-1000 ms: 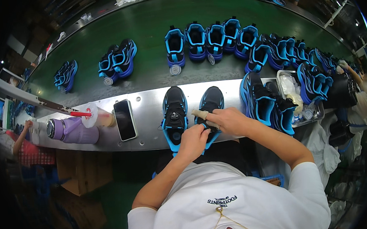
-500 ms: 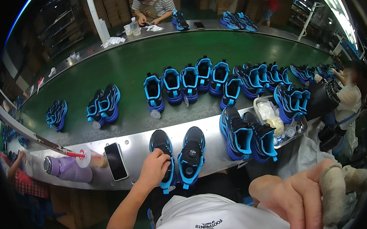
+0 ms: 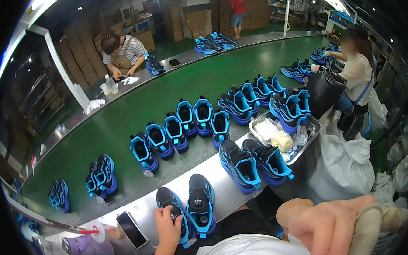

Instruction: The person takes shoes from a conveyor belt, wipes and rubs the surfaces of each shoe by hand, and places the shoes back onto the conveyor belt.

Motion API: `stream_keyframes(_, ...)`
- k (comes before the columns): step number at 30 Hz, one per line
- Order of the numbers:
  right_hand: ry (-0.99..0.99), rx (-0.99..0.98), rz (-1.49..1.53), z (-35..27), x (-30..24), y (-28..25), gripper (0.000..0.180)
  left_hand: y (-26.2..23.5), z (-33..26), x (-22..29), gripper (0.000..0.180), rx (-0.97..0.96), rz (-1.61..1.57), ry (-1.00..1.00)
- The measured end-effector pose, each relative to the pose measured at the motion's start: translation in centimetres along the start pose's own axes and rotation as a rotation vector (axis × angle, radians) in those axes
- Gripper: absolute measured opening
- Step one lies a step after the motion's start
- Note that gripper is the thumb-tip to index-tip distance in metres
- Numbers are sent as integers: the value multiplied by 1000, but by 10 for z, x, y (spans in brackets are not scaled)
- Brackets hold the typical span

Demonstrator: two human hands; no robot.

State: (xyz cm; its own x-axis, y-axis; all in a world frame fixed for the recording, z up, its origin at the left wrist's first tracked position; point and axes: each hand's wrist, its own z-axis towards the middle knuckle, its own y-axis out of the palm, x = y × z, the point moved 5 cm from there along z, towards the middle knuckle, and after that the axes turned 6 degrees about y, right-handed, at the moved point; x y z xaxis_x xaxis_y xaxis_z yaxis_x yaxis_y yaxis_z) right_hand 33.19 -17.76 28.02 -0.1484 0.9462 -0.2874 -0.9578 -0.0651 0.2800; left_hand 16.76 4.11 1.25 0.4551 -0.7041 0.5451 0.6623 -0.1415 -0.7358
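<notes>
Two black-and-blue sneakers stand side by side on the metal ledge before me, toes pointing away. My left hand (image 3: 168, 225) grips the left sneaker (image 3: 170, 198) around its tongue and lace area. Beside it, the right sneaker (image 3: 200, 198) stands untouched, a round badge on its tongue. Low in the view and close to the camera is my right hand (image 3: 324, 227), bent at the knuckles, its fingers apart. Beige cloth covers (image 3: 370, 227) wrap some of its fingers. I see nothing held in it, though the lower fingertips are cut off by the frame.
Several more sneakers (image 3: 173, 129) stand on the green belt (image 3: 115, 133). A sneaker pair (image 3: 243, 165) and a metal tray (image 3: 314, 132) sit right. Left are a phone (image 3: 131, 229), a purple bottle (image 3: 87, 247) and a lidded cup (image 3: 108, 232). Co-workers stand across and right.
The view has swung right and tilted, shifting the scene leftward. My left hand has spread wider over the left sneaker's tongue. My right hand remains low at the right.
</notes>
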Motion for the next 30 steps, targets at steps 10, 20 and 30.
stream_keyframes(10,197,-598,461,-2,-44,-4,39,8,2,0,36,-125,-187,-209)
stream_keyframes(20,-147,402,-167,-1,-47,-174,26,19,-3,-9,20,-48,-203,-45)
stream_keyframes(30,1008,-443,-904,-232,218,-115,35,24,-1,-22,9,-318,-300,-47)
